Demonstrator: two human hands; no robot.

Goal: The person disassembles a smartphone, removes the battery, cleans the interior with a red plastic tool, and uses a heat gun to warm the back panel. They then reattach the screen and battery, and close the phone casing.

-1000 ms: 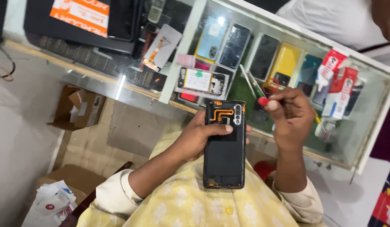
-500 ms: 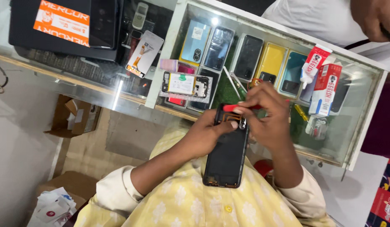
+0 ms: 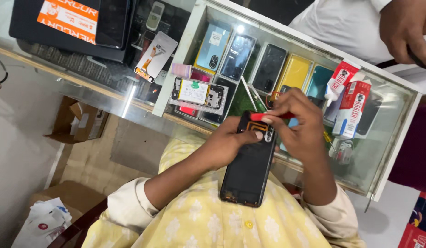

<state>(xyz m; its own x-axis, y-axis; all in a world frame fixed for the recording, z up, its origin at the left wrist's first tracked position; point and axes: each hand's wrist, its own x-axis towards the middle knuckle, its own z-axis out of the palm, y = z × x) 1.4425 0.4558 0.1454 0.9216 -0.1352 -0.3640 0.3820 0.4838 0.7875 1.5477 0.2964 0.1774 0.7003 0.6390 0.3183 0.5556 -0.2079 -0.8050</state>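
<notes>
We grip the opened phone (image 3: 248,167) in our left hand (image 3: 226,144), its long axis running away from our chest, while our right hand (image 3: 299,126) pinches a red-handled tool (image 3: 270,116) across its far end.

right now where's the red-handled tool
In the head view the red-handled tool sits right of centre, pinched in the right hand over the top end of the opened black phone, which the left hand holds.
</notes>
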